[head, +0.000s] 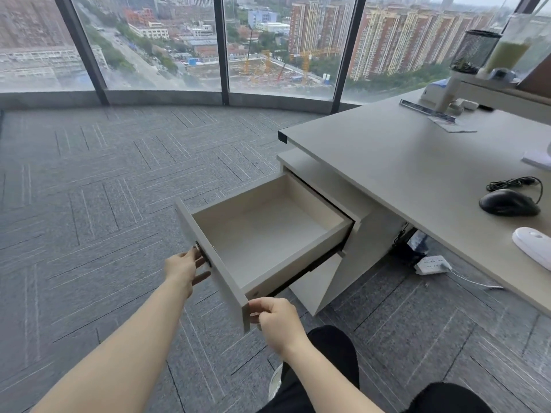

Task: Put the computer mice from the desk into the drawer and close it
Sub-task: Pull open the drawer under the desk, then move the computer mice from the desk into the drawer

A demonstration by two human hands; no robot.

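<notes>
pale grey and bare inside, the drawer (268, 234) stands pulled well out from the cabinet (366, 234) under the desk (417, 162), and nothing lies in it yet. the left hand (183, 268) is at the drawer's front panel near the small metal lock, fingers bent around the top edge with the thumb loose below; it looks like a light hold on the panel, not a firm clamp. the right hand (275, 318) is at the near corner of the same front panel, fingers curled in narrow and pinching its edge. neither hand holds a mouse.

both mice are on the desk, well apart from the drawer and off to the right. the black mouse (510, 202) sits with its cable (515, 183) bunched in a loose coil just behind it. the white mouse (533, 245) lies nearer the person, close to the desk's front edge and partly cut off by the picture's right side.

as a judgement of progress: the opening of the drawer looks done or all but done, and that is the only part of the job finished. left to do are lifting each mouse across, with the black one's cable likely needing to be gathered so it does not hang over the drawer's side, laying both inside, and then pushing the drawer shut. a white power strip (432, 263) on the carpet under the desk plays no part.
</notes>
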